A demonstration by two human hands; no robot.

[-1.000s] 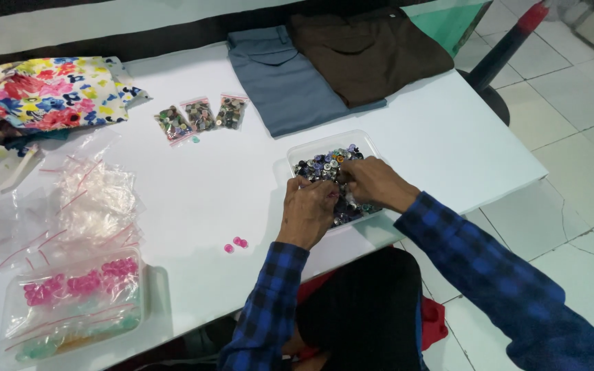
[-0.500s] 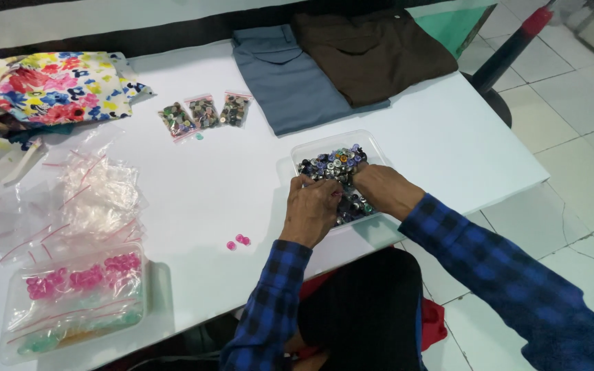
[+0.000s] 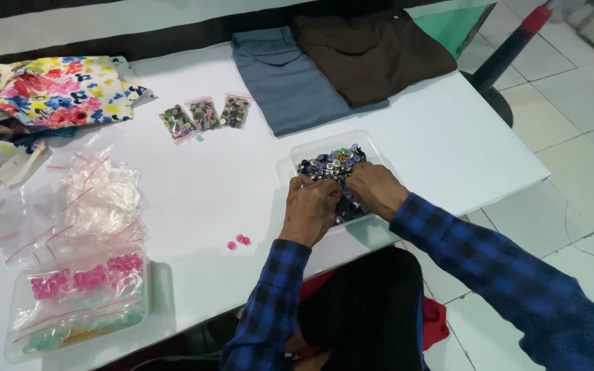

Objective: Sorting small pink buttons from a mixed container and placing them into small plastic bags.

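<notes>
Head view: white table [image 3: 242, 178] takes up most of the frame. Folded grey trousers [image 3: 290, 79] and brown trousers [image 3: 372, 55] lie at the far edge, floral fabric [image 3: 56, 89] far left. A heap of empty zip bags [image 3: 91, 199] sits left of centre, with a clear tub of pink and green buttons [image 3: 77, 302] near the front-left corner. The clear tray [image 3: 372, 145] of dark mixed buttons [image 3: 335, 165] sits right of centre, near the front edge. Both hands work in it: left hand [image 3: 311, 209] at its near-left rim, right hand [image 3: 376, 189] over the pile. Fingers curl down into the buttons; can't tell if they pinch any. Three small filled button bags [image 3: 204, 115] lie beyond. Two loose pink buttons [image 3: 238, 241] lie just left of the left wrist. Looks like the sorting step; picking single buttons calls for a fine pinch.
</notes>
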